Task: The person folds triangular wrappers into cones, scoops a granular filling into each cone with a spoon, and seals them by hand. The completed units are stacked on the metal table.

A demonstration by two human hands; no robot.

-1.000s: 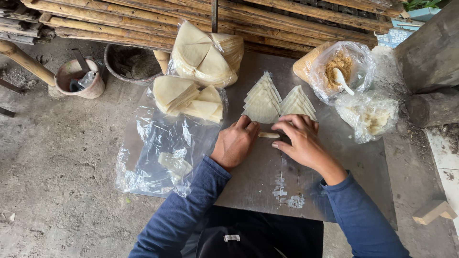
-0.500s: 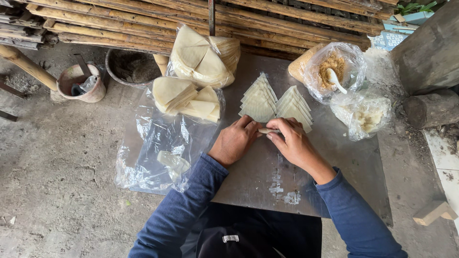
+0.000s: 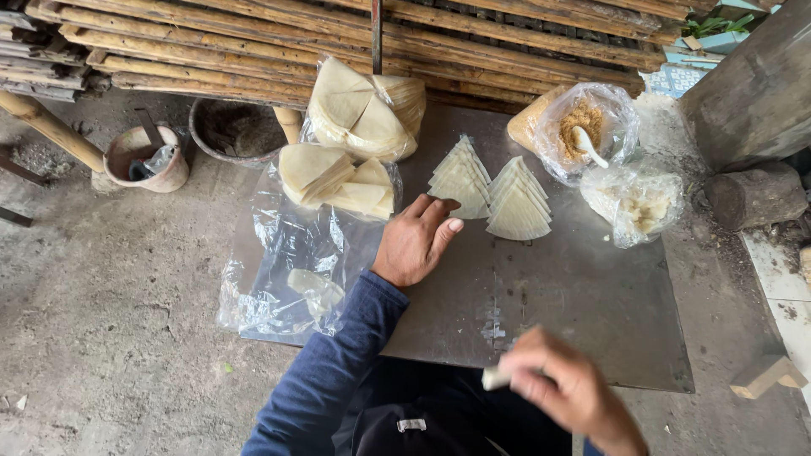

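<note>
My left hand [image 3: 418, 241] lies flat on the grey metal sheet [image 3: 583, 295], fingers apart, just below the left of two fanned stacks of pale triangular wrappers [image 3: 460, 177] [image 3: 518, 201]. My right hand [image 3: 562, 388], blurred with motion, is low near my body and pinches a small pale rolled piece [image 3: 494, 378]. A clear bag of brown filling [image 3: 583, 127] with a white spoon [image 3: 589, 145] sits at the sheet's far right.
Bags of pale wrappers [image 3: 363, 110] [image 3: 334, 179] lie at the far left, with crumpled clear plastic [image 3: 287, 270] beside them. Another bag [image 3: 638, 203] holds whitish bits. Bamboo poles [image 3: 338, 34] run behind. A clay pot [image 3: 144, 156] and dark bowl [image 3: 228, 127] stand on the concrete floor.
Both hands were together rolling a piece below the wrapper stacks. My right hand has pulled back toward my body with the rolled piece; my left hand has stayed and flattened on the sheet.
</note>
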